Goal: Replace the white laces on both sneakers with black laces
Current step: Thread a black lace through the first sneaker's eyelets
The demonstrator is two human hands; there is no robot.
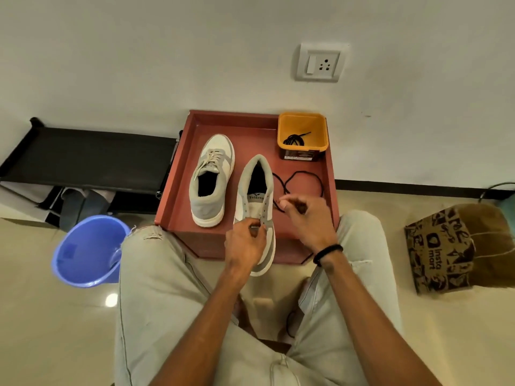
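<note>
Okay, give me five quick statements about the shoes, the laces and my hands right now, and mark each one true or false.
1. The left sneaker has white laces in it. True.
2. The right sneaker is fully laced in black. False: its eyelets look bare, and the loose black lace lies beside it on the red tray.
3. The yellow tub holds another black lace. True.
4. The right hand grips the blue bucket. False: it pinches the loose black lace; the blue bucket stands untouched on the floor.
5. The left hand is at the right sneaker's lower eyelets. True.
</note>
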